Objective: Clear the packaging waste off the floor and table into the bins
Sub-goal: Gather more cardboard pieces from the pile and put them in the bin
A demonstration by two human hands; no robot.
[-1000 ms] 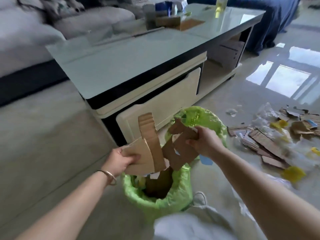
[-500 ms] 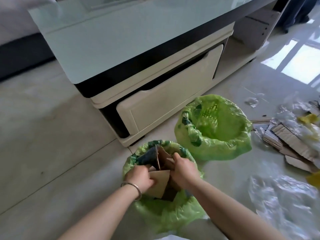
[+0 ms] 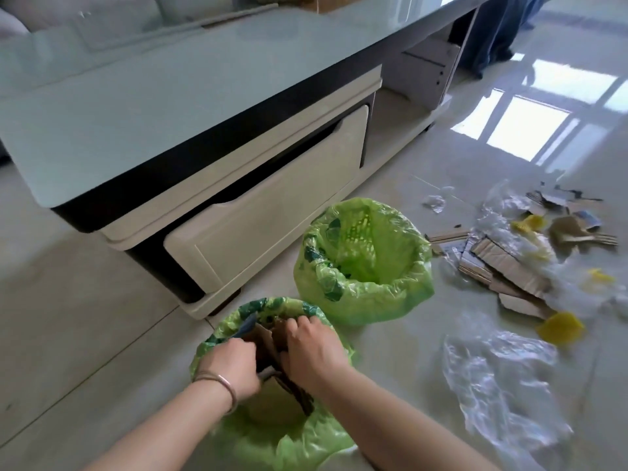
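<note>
Two bins lined with green bags stand on the floor in front of the coffee table. Inside the near bin (image 3: 238,321) are brown cardboard pieces (image 3: 272,401). My left hand (image 3: 229,367), with a bracelet on its wrist, and my right hand (image 3: 311,351) are both down in the near bin's mouth, fingers closed on the cardboard. The far bin (image 3: 365,294) looks nearly empty. More torn cardboard (image 3: 503,266), yellow scraps (image 3: 560,329) and clear plastic wrap (image 3: 499,375) lie on the floor to the right.
The glass-topped coffee table (image 3: 142,96) with a cream drawer (image 3: 272,205) stands just behind the bins. A small crumpled plastic bit (image 3: 435,202) lies on the tiles. A dark blue cloth (image 3: 496,32) hangs at the far right. Cardboard sits at the table's far end.
A second ago both hands held the cardboard above the near bin. They have since lowered it into the bin and sit deeper in its mouth. The camera has tilted down.
</note>
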